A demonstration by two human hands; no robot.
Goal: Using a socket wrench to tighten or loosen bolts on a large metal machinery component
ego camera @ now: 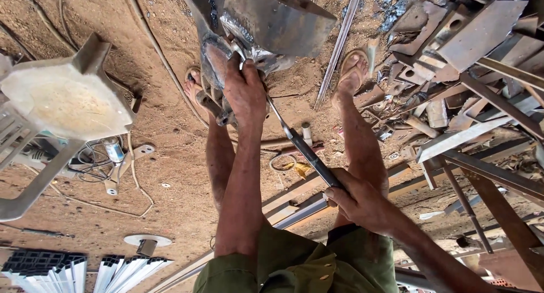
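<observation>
A long metal tool (306, 151) is gripped by the closed right hand (357, 199); its tip, apparently, meets the welded steel part (266, 26), clasped by the left hand (245, 92).

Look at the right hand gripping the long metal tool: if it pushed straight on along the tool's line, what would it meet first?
The right hand points up the metal tool towards the left hand, which rests on the welded metal piece. It would probably meet that left hand first, though depth is unclear.

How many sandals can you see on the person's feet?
2. One sandal is on the foot right of the metal workpiece. The other sandal is on the foot left of it, mostly hidden behind the left hand and workpiece.
</observation>
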